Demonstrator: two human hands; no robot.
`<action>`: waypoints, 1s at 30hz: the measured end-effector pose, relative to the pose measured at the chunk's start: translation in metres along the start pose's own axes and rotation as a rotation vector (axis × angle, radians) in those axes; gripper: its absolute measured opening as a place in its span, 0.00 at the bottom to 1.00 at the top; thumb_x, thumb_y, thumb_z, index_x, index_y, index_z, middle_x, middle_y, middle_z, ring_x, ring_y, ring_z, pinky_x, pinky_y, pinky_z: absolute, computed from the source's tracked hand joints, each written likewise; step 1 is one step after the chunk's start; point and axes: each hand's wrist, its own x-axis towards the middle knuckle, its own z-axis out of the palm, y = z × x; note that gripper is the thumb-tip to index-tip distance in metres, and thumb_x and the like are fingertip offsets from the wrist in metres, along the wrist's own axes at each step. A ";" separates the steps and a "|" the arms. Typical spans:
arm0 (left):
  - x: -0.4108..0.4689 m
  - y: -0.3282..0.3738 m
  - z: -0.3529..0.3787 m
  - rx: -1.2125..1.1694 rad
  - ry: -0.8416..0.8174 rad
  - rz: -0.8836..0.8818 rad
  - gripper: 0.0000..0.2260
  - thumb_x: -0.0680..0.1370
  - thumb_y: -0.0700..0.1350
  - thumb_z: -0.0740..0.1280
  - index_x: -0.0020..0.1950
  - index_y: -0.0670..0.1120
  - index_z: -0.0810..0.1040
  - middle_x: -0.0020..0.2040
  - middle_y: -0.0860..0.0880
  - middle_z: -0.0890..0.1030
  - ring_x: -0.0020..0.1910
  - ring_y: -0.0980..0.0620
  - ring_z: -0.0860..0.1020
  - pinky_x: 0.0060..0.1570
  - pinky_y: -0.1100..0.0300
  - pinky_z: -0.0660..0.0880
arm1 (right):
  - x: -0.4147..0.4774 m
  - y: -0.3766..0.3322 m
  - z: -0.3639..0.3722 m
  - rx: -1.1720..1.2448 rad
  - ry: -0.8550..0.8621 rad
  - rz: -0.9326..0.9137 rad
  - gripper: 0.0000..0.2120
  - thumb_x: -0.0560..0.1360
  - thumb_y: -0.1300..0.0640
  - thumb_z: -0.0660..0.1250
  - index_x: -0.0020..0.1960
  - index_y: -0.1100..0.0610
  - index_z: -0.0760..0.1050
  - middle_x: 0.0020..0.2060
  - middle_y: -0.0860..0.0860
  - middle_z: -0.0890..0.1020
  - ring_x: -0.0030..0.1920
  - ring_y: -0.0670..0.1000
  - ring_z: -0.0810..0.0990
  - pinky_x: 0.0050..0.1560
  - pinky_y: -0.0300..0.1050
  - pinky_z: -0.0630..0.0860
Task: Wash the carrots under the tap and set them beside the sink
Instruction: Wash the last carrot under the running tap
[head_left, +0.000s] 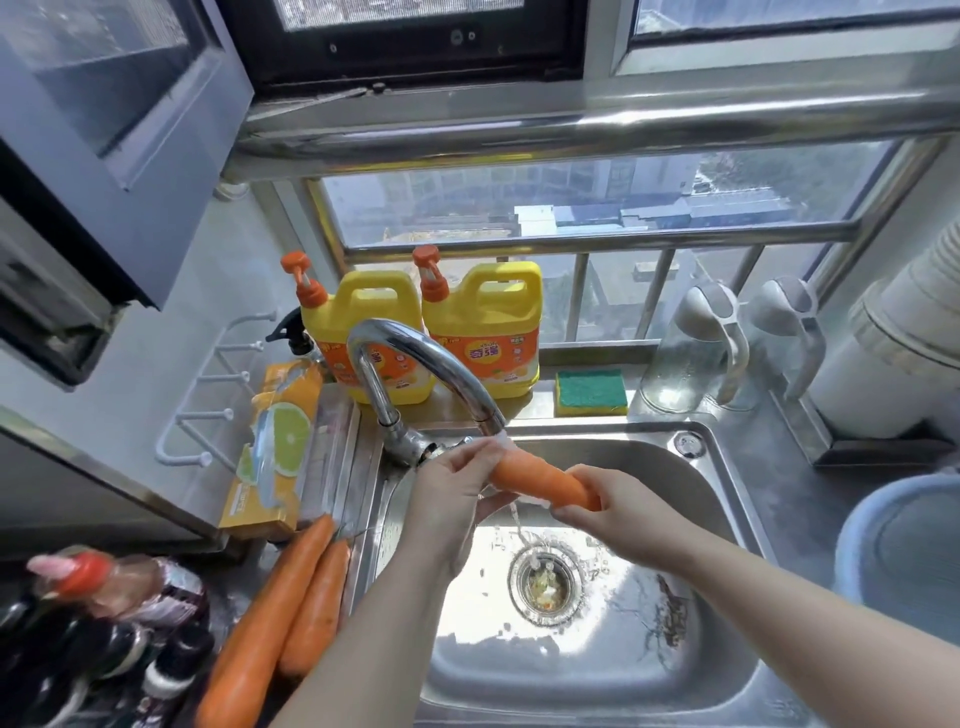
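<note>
Carrot (540, 480) under tap (426, 358) stream, near sink (623, 428) back edge. Left hand (457, 483) and right hand (613, 509) each curl round one end. Wet skin: could slip into basin. Two other carrots (291, 608) lie along sink's left edge.

Bare forearms, bare left hand (448, 486), bare right hand (621, 512)

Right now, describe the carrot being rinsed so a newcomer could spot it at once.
Find the steel sink below the window, then its curved tap. Under it, the carrot is held crosswise in the running water, left hand and right hand gripping its ends. The two other carrots lie untouched left of the sink.
</note>
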 end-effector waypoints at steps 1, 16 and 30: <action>0.000 -0.001 0.000 0.010 0.015 0.006 0.05 0.80 0.40 0.68 0.51 0.41 0.82 0.52 0.40 0.83 0.53 0.45 0.81 0.50 0.50 0.83 | 0.000 -0.001 0.000 -0.008 -0.003 0.004 0.04 0.76 0.47 0.71 0.47 0.45 0.77 0.32 0.42 0.78 0.32 0.40 0.74 0.37 0.39 0.68; 0.009 0.005 -0.060 -0.163 0.220 0.060 0.14 0.82 0.41 0.65 0.67 0.41 0.76 0.65 0.41 0.78 0.59 0.46 0.80 0.46 0.57 0.81 | 0.023 -0.057 -0.019 0.050 -0.086 -0.061 0.08 0.75 0.48 0.74 0.51 0.50 0.85 0.31 0.44 0.82 0.28 0.44 0.78 0.33 0.38 0.73; -0.012 -0.010 -0.074 0.313 0.281 0.048 0.11 0.86 0.48 0.58 0.60 0.48 0.79 0.59 0.43 0.80 0.56 0.45 0.81 0.52 0.50 0.82 | 0.011 -0.065 -0.007 1.104 0.122 0.183 0.10 0.80 0.60 0.66 0.59 0.65 0.78 0.48 0.61 0.86 0.50 0.59 0.85 0.55 0.54 0.82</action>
